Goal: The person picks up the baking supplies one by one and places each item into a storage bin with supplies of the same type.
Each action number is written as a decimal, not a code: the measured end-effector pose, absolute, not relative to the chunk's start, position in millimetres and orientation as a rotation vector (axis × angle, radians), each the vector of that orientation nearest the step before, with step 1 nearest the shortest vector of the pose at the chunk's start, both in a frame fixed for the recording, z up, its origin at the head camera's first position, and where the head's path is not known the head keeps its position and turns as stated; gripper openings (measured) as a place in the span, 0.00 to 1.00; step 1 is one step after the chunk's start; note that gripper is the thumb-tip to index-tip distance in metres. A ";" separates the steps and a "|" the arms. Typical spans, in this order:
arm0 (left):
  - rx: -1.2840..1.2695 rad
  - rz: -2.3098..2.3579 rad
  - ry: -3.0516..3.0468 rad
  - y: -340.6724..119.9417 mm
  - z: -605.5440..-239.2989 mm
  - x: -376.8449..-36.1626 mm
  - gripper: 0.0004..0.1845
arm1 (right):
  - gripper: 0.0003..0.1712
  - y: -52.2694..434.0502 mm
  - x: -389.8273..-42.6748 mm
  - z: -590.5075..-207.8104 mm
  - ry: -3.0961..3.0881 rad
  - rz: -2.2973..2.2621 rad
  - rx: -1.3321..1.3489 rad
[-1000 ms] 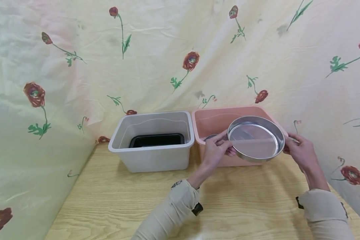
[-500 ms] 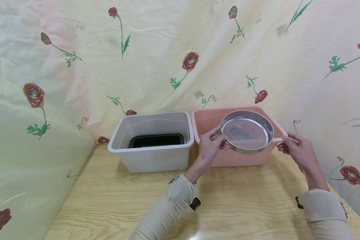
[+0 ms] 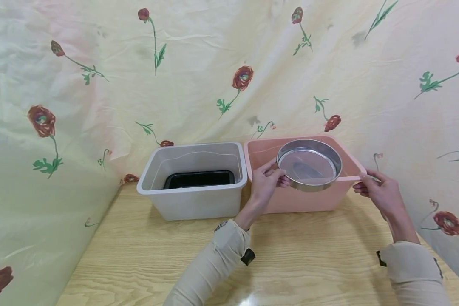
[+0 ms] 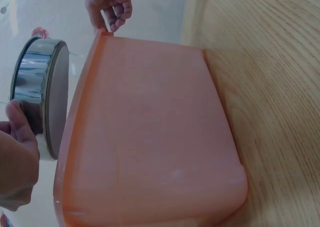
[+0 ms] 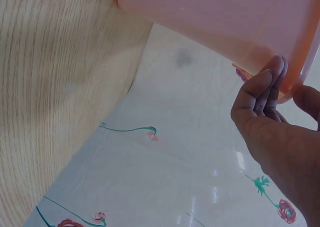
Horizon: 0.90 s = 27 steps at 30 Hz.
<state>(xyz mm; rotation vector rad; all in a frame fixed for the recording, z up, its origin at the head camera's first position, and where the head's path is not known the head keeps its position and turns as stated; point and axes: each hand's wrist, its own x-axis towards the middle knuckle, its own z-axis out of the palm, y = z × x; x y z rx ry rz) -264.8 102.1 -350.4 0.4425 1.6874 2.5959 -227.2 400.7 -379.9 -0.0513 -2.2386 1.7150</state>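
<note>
My left hand (image 3: 265, 182) pinches the rim of a round, shiny steel pan (image 3: 309, 165) with a flat base, held tilted over the smooth pink plastic bin (image 3: 306, 199) right of centre in the head view. My right hand (image 3: 378, 193) curls its fingers on the bin's right rim corner. A second ago both hands held the pan; now it sits higher and further left. Beside it stands a grey bin (image 3: 193, 199) on the wood-grain tabletop (image 3: 137, 255).

Round steel sieve (image 3: 309, 165), tilted, held at its rim above the pink bin (image 3: 298, 202)
</note>
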 end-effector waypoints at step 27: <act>0.356 2.652 1.710 105.9 -346.0 -273.9 0.25 | 0.30 400.7 -225.9 -380.2 -2.203 1.763 -0.022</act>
